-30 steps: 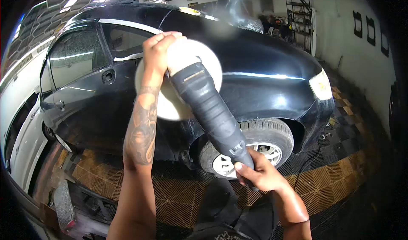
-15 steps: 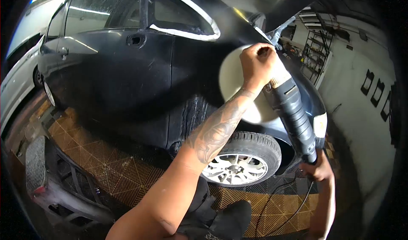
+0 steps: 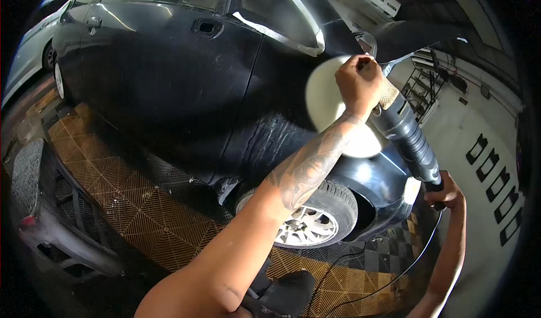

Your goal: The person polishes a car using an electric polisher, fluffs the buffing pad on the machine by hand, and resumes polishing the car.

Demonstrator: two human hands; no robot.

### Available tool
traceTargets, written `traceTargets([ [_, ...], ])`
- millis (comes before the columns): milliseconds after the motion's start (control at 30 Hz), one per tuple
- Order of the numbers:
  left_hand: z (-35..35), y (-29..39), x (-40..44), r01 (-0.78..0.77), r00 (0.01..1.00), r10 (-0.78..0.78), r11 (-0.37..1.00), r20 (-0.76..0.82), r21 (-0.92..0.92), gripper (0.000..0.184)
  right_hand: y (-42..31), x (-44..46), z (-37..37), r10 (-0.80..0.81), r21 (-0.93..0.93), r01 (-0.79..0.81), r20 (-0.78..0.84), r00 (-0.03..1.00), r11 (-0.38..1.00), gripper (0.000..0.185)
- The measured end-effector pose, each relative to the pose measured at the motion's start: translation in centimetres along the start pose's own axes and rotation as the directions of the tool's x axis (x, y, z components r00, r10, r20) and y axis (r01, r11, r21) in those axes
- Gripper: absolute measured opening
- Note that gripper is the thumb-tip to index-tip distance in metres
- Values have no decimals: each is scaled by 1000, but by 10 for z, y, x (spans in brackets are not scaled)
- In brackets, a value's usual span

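Note:
My left hand (image 3: 359,86) is closed on the head end of a black polishing machine (image 3: 410,140). My right hand (image 3: 446,192) wraps round the rear handle of the same machine, where a cord hangs down. A large round white pad (image 3: 326,95) sits at the machine's head, partly hidden by my left hand and forearm. It lies over the front fender of the black car (image 3: 169,81), above the front wheel (image 3: 309,223). Whether the pad touches the paint cannot be made out. White tape (image 3: 270,32) edges the small window.
A detached bumper (image 3: 73,216) lies at the left on the brown and black floor tiles (image 3: 149,205). Behind it stands a white car (image 3: 31,53). The power cord (image 3: 414,264) crosses the floor. A shelf rack (image 3: 421,87) stands near the pale wall (image 3: 479,115).
Both hands have moved right with the machine and pad, and my left forearm now reaches across the wheel. The view has turned, so the car appears tilted. Both hands have kept their hold.

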State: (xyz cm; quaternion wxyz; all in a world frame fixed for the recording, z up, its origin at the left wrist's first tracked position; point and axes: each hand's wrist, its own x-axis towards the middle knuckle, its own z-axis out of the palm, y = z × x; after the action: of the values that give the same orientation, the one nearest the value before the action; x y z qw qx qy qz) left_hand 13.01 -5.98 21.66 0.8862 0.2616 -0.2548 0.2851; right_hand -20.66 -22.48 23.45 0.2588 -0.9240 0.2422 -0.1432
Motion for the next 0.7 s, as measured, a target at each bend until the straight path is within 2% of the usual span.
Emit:
traceTargets([
  [33,3,0,4,-22,1000,21,999,-16,-28,12,-6,-1,-2,-33,-42,32,-29,999,999,53],
  [100,10,0,11,-30,998,29,999,-48,-26,11,-29,3,-2,-37,-6,37,28,999,999,54],
  [167,15,-2,12,-11,998,10,999,-57,-33,9,-40,5,0,63,-60,-66,-38,997,996,58],
  [233,13,-3,8,-41,996,44,998,-77,41,8,-35,7,-12,78,-93,-80,-23,997,992,61],
  [267,9,-3,3,5,998,-2,999,-70,36,8,-34,6,-16,83,-105,-81,9,997,991,60],
  [300,5,-3,-2,-11,995,15,999,-96,42,9,-33,7,-20,109,-100,-103,49,993,990,60],
  [367,3,-2,-2,24,996,-24,1000,-87,-5,9,-30,9,-20,135,-96,-126,89,987,987,61],
  [433,7,-3,3,0,999,0,1000,-40,0,13,-28,7,-8,45,-5,-45,6,999,999,62],
  [567,7,-3,9,-31,1000,30,998,5,61,13,-13,11,6,97,76,-98,20,995,992,64],
  [633,-9,1,6,10,999,-14,996,43,93,12,-11,10,20,65,73,-75,129,989,995,57],
  [667,-18,2,7,0,998,-9,990,63,138,11,-12,7,28,123,37,-129,144,982,991,55],
  [700,-25,2,9,-10,997,2,993,73,117,12,-8,8,41,-41,-27,46,166,985,999,53],
])
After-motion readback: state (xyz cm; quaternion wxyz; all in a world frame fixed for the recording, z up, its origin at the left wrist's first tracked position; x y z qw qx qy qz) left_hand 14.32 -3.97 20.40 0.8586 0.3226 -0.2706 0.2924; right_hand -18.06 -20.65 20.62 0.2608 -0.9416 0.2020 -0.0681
